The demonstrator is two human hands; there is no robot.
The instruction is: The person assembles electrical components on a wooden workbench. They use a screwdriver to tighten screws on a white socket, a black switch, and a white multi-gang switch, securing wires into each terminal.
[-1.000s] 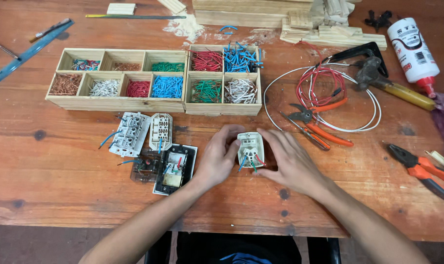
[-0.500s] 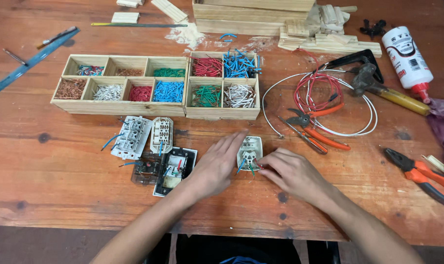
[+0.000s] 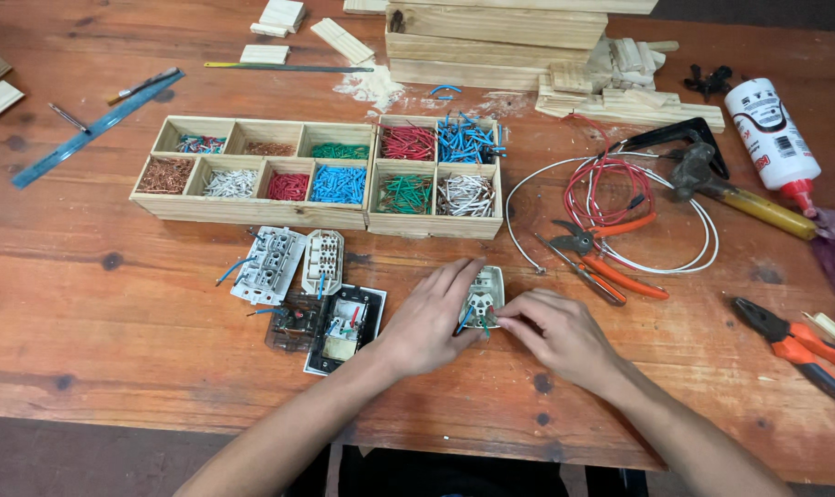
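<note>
Socket [image 3: 484, 296]: one, in two hands' [image 3: 433, 324] [image 3: 557, 333] grip.

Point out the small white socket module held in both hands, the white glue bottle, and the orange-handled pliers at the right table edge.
Small white socket module [image 3: 484, 296], head view, its exposed back.
White glue bottle [image 3: 769, 134], head view, mid-body.
Orange-handled pliers [image 3: 797, 352], head view, handle near the pivot.

Counter [image 3: 86, 368]: reddish-brown wood with dark knots. Socket module [image 3: 487, 293]: white, with blue and green wire ends. Compartment trays [image 3: 252, 210]: pale wood; contents copper, white, red, blue, green. Wire coil [image 3: 620, 198]: red and white strands. Pliers [image 3: 610, 267]: orange handles. Glue bottle [image 3: 769, 138]: white, red nozzle. Ruler [image 3: 95, 129]: translucent blue.
</note>
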